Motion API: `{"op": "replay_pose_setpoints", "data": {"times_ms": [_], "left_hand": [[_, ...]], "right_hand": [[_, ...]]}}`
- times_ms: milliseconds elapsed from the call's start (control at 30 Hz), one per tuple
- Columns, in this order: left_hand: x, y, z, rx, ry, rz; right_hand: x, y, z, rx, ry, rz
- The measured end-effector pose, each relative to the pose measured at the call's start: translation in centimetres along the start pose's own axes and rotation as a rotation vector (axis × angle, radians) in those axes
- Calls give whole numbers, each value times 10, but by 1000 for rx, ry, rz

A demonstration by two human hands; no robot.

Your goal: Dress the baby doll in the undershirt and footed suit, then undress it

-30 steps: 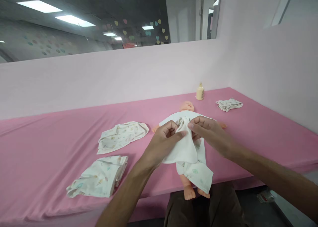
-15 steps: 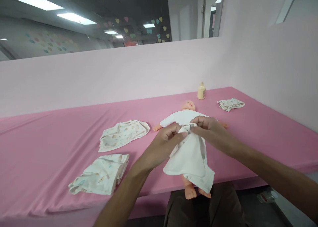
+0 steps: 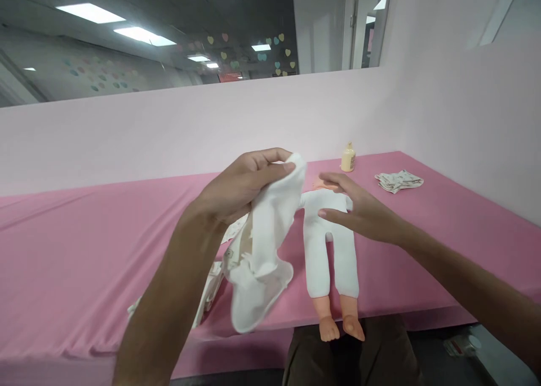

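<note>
My left hand [image 3: 257, 180] pinches a white piece of baby clothing [image 3: 270, 222] by its top edge, and the cloth hangs down left of the doll. Its exact cut is hard to make out; a snap shows at its left side. A baby doll [image 3: 330, 251] with a white cloth body lies on its back, feet toward me at the table edge. Over the doll's chest and head hovers my right hand [image 3: 353, 208], thumb and fingers apart, with nothing in it. That hand partly covers the doll's head.
A pink sheet [image 3: 84, 251] covers the table. Folded printed cloth [image 3: 210, 290] lies at the left, mostly behind my left arm and the garment. Toward the back right stand a cream pump bottle [image 3: 348, 158] and a folded printed cloth [image 3: 399, 181]. A white wall with a window rises behind.
Both hands were gripping the white garment over the doll's legs. My left hand has lifted it up and leftward, my right hand has let go, and the doll's legs are now uncovered.
</note>
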State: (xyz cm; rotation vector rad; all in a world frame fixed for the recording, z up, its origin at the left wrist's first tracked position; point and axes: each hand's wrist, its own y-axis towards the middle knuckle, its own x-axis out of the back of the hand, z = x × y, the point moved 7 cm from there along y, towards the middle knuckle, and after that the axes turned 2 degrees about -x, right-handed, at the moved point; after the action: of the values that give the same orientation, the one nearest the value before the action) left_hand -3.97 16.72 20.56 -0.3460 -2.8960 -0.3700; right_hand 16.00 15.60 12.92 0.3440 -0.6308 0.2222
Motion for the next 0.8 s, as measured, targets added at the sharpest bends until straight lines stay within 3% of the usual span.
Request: {"op": "replay_pose_setpoints", "data": {"times_ms": [67, 167, 233, 367, 467, 633, 733, 800], "left_hand": [[-14, -3, -9, 2, 86, 179], [-19, -10, -18, -23, 209, 301], [-15, -15, -20, -36, 274, 302], [-12, -21, -20, -40, 358, 301], [-17, -23, -20, -67, 405, 309], [-12, -24, -20, -77, 294, 162], [-13, -25, -16, -36, 191, 144], [-18, -26, -17, -46, 173, 167]], "right_hand": [[-1, 12, 30, 149, 67, 30], [-12, 25, 52, 209, 200, 254], [-14, 29, 55, 194, 272, 328], [-9, 33, 53, 241, 366, 298], [-18, 32, 49, 216, 524, 411], [-36, 20, 45, 107, 492, 591], [-39, 10, 51, 108, 355, 542], [-39, 7, 57, 121, 251, 424]]}}
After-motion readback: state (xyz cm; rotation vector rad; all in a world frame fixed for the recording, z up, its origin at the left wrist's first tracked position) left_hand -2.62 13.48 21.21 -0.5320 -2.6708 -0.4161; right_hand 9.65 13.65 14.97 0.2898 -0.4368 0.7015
